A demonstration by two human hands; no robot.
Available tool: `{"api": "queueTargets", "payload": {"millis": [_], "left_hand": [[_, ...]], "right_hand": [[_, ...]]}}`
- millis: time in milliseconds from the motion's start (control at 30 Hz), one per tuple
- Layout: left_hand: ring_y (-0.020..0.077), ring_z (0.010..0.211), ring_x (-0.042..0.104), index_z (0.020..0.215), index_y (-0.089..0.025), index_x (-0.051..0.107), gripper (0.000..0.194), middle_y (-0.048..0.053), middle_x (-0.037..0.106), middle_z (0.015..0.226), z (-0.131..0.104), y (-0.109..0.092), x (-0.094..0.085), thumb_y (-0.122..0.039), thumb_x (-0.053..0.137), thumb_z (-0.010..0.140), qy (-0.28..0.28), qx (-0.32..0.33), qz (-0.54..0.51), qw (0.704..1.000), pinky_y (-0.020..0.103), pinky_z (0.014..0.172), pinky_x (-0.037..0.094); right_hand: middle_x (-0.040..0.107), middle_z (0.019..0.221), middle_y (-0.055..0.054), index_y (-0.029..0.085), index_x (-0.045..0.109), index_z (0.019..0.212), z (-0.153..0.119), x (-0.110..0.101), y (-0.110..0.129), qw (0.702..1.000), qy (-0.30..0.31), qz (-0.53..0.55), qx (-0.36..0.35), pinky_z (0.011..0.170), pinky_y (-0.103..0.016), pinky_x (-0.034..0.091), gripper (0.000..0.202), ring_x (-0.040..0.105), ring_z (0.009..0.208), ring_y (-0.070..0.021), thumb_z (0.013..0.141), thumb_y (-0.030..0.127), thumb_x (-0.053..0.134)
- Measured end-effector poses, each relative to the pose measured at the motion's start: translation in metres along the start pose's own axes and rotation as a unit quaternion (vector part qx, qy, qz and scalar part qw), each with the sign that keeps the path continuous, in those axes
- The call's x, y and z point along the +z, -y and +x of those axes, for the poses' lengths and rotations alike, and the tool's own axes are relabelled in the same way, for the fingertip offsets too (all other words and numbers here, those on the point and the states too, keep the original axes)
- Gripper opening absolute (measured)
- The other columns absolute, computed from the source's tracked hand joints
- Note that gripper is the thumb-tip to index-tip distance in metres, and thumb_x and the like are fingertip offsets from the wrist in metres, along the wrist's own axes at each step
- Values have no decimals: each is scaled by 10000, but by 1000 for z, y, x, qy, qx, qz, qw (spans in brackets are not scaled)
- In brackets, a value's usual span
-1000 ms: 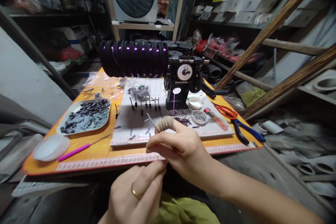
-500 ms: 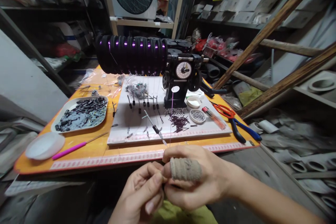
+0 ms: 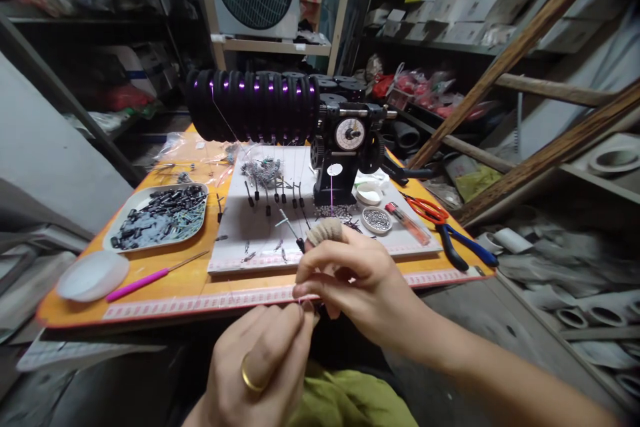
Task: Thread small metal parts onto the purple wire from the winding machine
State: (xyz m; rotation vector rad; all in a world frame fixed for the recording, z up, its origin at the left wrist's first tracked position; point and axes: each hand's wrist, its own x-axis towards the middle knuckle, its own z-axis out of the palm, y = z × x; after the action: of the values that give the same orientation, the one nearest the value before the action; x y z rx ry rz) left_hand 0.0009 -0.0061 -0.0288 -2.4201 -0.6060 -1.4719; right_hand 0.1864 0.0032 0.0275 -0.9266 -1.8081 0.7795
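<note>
My left hand (image 3: 265, 353), with a ring on one finger, is closed in a pinch just past the table's front edge. Close above it, my right hand (image 3: 355, 273) has thumb and fingertips pressed together. A thin purple line (image 3: 331, 190) comes down from the winding machine (image 3: 340, 140) towards my hands; a short bit shows at the fingertips, mostly hidden by them. Ribbed tan cloth (image 3: 323, 232) covers one right finger. Beyond it, a small black piece with a pale green crossed stick (image 3: 286, 223) is tilted above the white board (image 3: 260, 261).
Purple-wound black spools (image 3: 250, 107) stand at the back. On the left are a tray (image 3: 107, 240) of small black parts, a translucent lid (image 3: 93, 275) and a pink-handled needle tool (image 3: 140, 285). Right are a dish of metal beads (image 3: 376, 220), orange scissors (image 3: 425, 210) and blue-handled pliers (image 3: 470, 247).
My right hand has risen and moved forward over the board's front edge, its wrapped finger now raised. My left hand has turned so its back faces up. The spools have turned slightly.
</note>
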Motion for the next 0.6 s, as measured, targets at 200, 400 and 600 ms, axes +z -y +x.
{"api": "queueTargets", "payload": {"millis": [200, 400, 600], "left_hand": [[202, 812, 760, 1008, -54, 686, 181, 151, 793, 909, -1, 7, -4, 35, 614, 869, 42, 23, -44, 998, 294, 759, 622], [188, 898, 778, 1055, -122, 651, 298, 130, 812, 946, -12, 6, -16, 21, 718, 802, 93, -104, -33, 990, 240, 914, 575], [189, 996, 759, 1100, -110, 654, 327, 121, 804, 1009, -17, 6, -17, 30, 686, 807, 118, -113, -48, 985, 216, 980, 527]], "right_hand": [[585, 832, -1, 160, 675, 869, 4, 2, 2, 992, 8, -115, -57, 746, -237, 523, 97, 597, 807, -130, 942, 103, 647], [612, 1135, -163, 105, 523, 1281, -15, -3, 13, 958, 130, -254, -38, 834, -371, 601, 281, 650, 994, -233, 1024, 136, 413], [665, 953, -95, 160, 630, 1079, -23, 3, 0, 952, 84, -276, -99, 712, -278, 607, 145, 681, 824, -188, 1025, 176, 497]]}}
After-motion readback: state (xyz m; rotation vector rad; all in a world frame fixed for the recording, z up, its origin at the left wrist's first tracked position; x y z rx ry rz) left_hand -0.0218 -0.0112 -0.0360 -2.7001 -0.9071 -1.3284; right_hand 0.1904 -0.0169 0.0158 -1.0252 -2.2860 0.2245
